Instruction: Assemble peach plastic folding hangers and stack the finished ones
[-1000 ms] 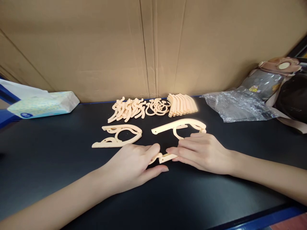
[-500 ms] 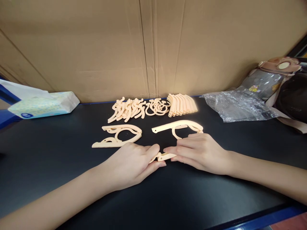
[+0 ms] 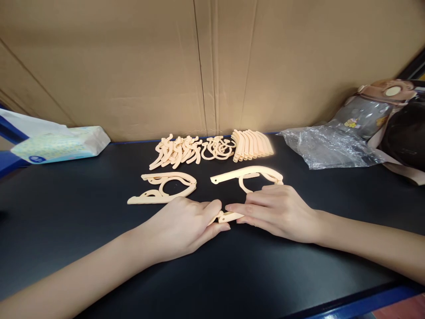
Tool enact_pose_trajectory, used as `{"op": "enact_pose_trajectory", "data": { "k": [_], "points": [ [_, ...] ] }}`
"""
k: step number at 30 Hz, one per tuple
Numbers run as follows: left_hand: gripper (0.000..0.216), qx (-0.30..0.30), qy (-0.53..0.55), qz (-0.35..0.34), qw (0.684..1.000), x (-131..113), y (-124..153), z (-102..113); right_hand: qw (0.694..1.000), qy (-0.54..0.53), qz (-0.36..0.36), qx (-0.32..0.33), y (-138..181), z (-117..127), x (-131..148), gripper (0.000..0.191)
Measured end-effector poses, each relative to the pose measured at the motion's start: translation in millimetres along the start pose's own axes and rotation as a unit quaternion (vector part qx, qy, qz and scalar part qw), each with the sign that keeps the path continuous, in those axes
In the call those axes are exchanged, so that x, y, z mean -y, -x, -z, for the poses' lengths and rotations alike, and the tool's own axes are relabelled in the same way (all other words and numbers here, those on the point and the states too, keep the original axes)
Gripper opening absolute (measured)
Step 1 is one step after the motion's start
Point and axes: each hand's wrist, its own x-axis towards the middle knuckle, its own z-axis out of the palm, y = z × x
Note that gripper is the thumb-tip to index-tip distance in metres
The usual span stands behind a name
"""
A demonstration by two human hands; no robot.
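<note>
My left hand (image 3: 186, 226) and my right hand (image 3: 275, 210) meet at the middle of the black table (image 3: 83, 230), both closed on a cream plastic hanger piece (image 3: 227, 216). Its curved arm (image 3: 247, 173) sticks out behind my right fingers. A folded cream hanger (image 3: 164, 188) lies just left of my left hand. Behind, a row of cream plastic parts (image 3: 212, 148) lies near the cardboard wall: hooks at the left, stacked curved strips (image 3: 252, 145) at the right.
A cardboard wall (image 3: 212, 66) closes the back. A tissue pack (image 3: 59, 144) lies at the far left. Crumpled clear plastic (image 3: 328, 146) and a water bottle (image 3: 372, 110) with a dark bag (image 3: 407, 135) sit at the right. The table's blue edge (image 3: 365, 303) runs along the front right.
My left thumb has closed in under the piece and my right hand has slid slightly left, pressing the two ends together. The curved arm has shifted a little with it.
</note>
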Motion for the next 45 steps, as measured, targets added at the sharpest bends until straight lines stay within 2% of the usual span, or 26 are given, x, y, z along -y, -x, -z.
{"op": "enact_pose_trajectory", "data": {
  "k": [13,20,25,34,45],
  "points": [
    [0.037,-0.063,-0.098,-0.014,0.993,-5.9,1.5,-4.2,1.000,-0.002,0.010,-0.004,-0.6,-1.4,-0.1,0.032],
    [0.037,-0.066,-0.141,-0.019,0.988,-6.7,2.3,-6.0,0.999,-0.037,0.000,0.022,-0.5,0.6,0.0,0.031],
    [0.036,-0.071,-0.175,-0.028,0.982,-8.3,3.0,-3.5,0.995,-0.075,-0.020,0.062,-1.2,3.4,0.5,0.035],
    [0.031,-0.090,-0.170,-0.033,0.981,-8.0,3.3,-4.8,0.988,-0.106,-0.047,0.102,-2.3,3.6,0.1,0.032],
    [0.032,-0.094,-0.160,-0.037,0.982,-9.1,3.6,-2.8,0.991,-0.084,-0.042,0.090,-1.2,0.7,2.2,0.030]
  ]
}}
